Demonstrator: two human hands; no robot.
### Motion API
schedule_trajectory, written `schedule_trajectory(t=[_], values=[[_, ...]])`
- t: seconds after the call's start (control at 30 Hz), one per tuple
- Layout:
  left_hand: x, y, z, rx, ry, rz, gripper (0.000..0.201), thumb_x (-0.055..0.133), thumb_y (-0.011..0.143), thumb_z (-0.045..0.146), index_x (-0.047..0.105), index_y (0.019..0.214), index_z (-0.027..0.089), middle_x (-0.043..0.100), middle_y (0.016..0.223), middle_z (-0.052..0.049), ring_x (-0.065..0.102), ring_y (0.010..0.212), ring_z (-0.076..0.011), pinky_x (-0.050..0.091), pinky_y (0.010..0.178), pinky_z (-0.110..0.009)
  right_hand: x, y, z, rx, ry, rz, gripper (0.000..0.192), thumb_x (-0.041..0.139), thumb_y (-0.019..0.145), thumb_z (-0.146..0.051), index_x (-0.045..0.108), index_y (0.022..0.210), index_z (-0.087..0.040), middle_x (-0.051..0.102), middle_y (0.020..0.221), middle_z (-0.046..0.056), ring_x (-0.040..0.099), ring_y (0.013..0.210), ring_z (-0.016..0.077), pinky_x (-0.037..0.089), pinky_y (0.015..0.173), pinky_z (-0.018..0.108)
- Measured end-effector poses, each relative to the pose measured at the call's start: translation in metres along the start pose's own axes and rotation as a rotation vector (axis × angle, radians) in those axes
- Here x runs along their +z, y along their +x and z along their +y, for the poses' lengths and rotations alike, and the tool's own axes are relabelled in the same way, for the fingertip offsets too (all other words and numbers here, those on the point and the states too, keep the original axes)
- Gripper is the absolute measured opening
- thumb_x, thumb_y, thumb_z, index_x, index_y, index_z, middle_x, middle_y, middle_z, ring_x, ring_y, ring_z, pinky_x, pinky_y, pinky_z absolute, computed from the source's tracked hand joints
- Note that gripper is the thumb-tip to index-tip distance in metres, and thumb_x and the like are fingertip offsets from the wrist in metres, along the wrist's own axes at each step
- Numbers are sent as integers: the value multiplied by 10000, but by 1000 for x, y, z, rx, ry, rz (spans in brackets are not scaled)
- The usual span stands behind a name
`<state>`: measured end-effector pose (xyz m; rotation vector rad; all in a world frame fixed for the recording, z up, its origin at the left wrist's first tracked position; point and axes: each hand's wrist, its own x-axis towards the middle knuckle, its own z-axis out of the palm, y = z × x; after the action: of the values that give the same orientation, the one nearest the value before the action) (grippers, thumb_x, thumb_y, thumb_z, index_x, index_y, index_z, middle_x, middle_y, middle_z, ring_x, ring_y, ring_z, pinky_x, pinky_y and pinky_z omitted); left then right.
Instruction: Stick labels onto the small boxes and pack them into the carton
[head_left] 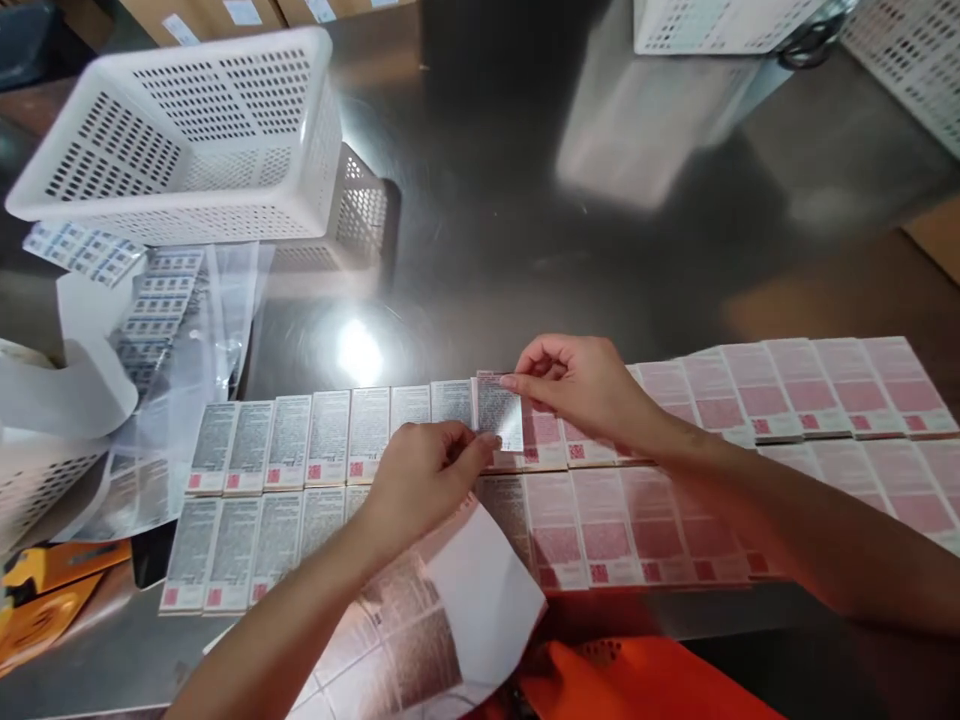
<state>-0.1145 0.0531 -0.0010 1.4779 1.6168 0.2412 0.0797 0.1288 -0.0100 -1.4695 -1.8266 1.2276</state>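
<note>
Pinching a small printed label (500, 415) near its upper right corner, the right hand (577, 385) has its grip together on it; the left hand (420, 475) is at the lower left, whether clamped I cannot tell. The label lies over the far row of packs (292, 435). It looks light, thin and easily creased, so edges should be the safest hold. A curling sheet (495, 580) partly covers the near row; a white basket (217, 218) stands well apart on the shiny surface (480, 240).

Labels (369, 435) with illegibly tiny print, some hidden behind the left hand (422, 478), upper-right baskets (720, 25) cut off.
</note>
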Motion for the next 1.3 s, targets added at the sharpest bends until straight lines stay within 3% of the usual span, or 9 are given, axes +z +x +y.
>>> schedule_trajectory(t=[0.17,0.3,0.47,0.63,0.83,0.93,1.1,1.3], values=[[3,7,0,25,130,-7,426,447,922,400,638,593,207,505,474,16,417,467,-136,215,506,-280,3,6,7,53,-27,-56,274,724,782,-461,701,719,-196,651,580,-10,550,492,109,390,462,234],[3,9,-3,27,92,-51,388,457,922,363,719,673,221,590,505,4,476,464,-144,243,493,-278,4,12,6,107,-57,-90,249,749,761,-426,704,675,-197,649,561,-6,543,471,110,374,430,234],[-1,9,-8,62,-111,-137,385,485,921,369,639,606,211,537,477,39,461,448,-112,261,455,-250,3,16,7,180,40,-131,290,765,734,-460,682,663,-192,593,503,-23,475,397,83,312,375,222],[-1,7,-7,157,-33,-115,424,486,931,345,463,538,188,439,445,57,388,423,-79,229,456,-243,-2,14,8,192,193,-213,298,762,737,-458,655,681,-186,603,572,-15,497,488,87,345,418,205],[-5,-1,-5,186,-55,-124,419,473,943,368,477,562,194,446,446,57,388,411,-76,241,440,-233,-4,16,2,219,334,-259,291,774,726,-432,635,654,-186,579,570,-32,482,494,68,365,435,193],[-6,-2,-6,158,-59,-124,440,461,946,393,482,552,198,460,441,53,401,404,-81,245,433,-236,-4,17,4,231,345,-247,290,789,703,-433,643,652,-188,603,577,-22,513,493,77,384,433,199],[-3,5,-2,40,52,-157,442,442,943,412,503,558,203,441,441,46,391,417,-104,213,456,-267,-2,17,10,247,148,-223,273,783,711,-431,680,682,-179,627,530,-7,565,470,108,396,417,210],[-4,12,4,-59,125,-195,408,413,950,376,612,641,200,559,524,16,465,491,-126,234,520,-275,0,19,4,266,-2,-197,274,758,721,-441,701,683,-177,611,515,-24,571,440,109,405,435,223]])
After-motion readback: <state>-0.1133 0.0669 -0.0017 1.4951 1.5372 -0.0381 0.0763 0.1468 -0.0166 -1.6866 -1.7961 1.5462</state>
